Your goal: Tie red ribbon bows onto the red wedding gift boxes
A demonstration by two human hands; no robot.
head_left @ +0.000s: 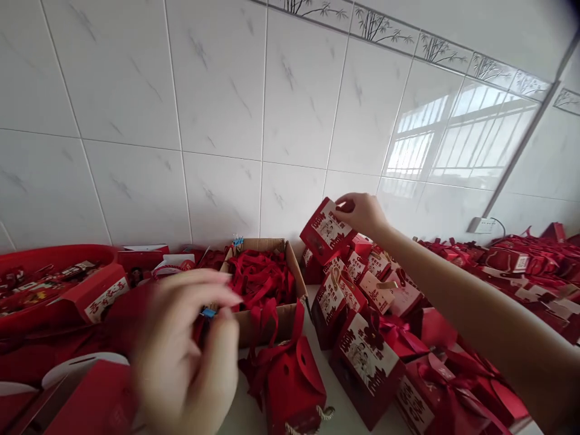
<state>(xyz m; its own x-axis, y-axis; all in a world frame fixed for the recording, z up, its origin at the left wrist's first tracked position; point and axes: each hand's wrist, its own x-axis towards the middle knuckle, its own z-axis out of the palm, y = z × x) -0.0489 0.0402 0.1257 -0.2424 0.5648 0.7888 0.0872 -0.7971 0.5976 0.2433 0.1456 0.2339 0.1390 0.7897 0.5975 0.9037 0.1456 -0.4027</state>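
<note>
My right hand (362,212) pinches the top edge of a small red gift box (327,231) with a pale printed panel. It holds the box tilted above a cluster of similar boxes near the wall. My left hand (188,344) is blurred in the foreground, its fingers curved with a gap between thumb and forefinger; nothing shows in its grasp. Behind it stands a cardboard box (299,275) full of red ribbons (263,275). A red box with a ribbon and rope handles (294,383) sits on the table just right of my left hand.
A red basin (97,252) of wrapped packets stands at the far left. Unfinished-looking red cartons (90,393) lie at the lower left. Printed boxes (367,362) crowd the right, with more red bags (512,260) beyond. A tiled wall (217,109) bounds the back.
</note>
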